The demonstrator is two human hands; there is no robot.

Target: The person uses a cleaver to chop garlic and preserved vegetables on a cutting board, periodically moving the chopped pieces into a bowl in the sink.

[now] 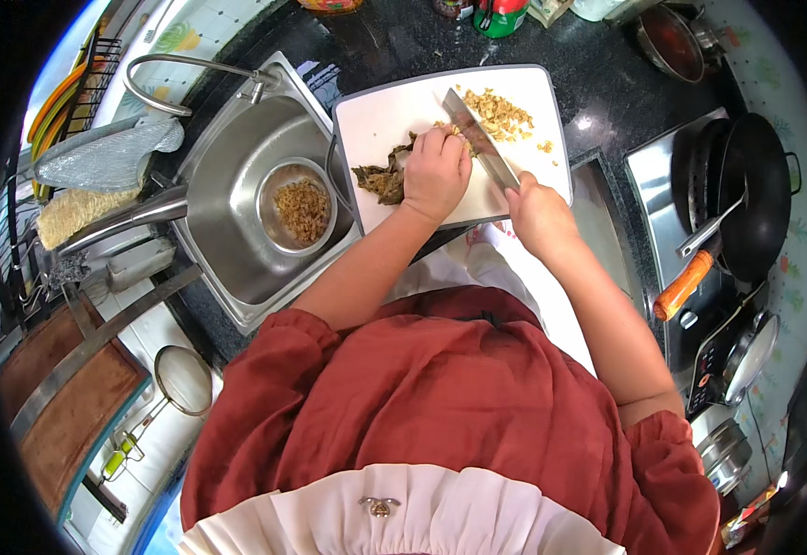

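Note:
A white cutting board (pixel 376 132) with a dark rim lies on the black counter before me. My right hand (pixel 542 211) grips a cleaver (pixel 480 139) by its handle, with the blade low over the board. Curled fingers of my left hand (pixel 438 170) press on preserved leafy vegetable beside the blade. The dark leafy part (pixel 381 182) sticks out to the left of that hand. Chopped yellowish pieces (pixel 501 114) are spread past the blade at the upper right of the board. What lies under my left fingers is mostly hidden.
Left of the board, a steel sink (pixel 226 173) holds a metal bowl (pixel 265 208) of chopped brownish food (pixel 303 210). To the right, a black wok (pixel 757 198) sits at the stove, near an orange wooden handle (pixel 684 284). A green-and-red jar (pixel 499 19) stands behind the board.

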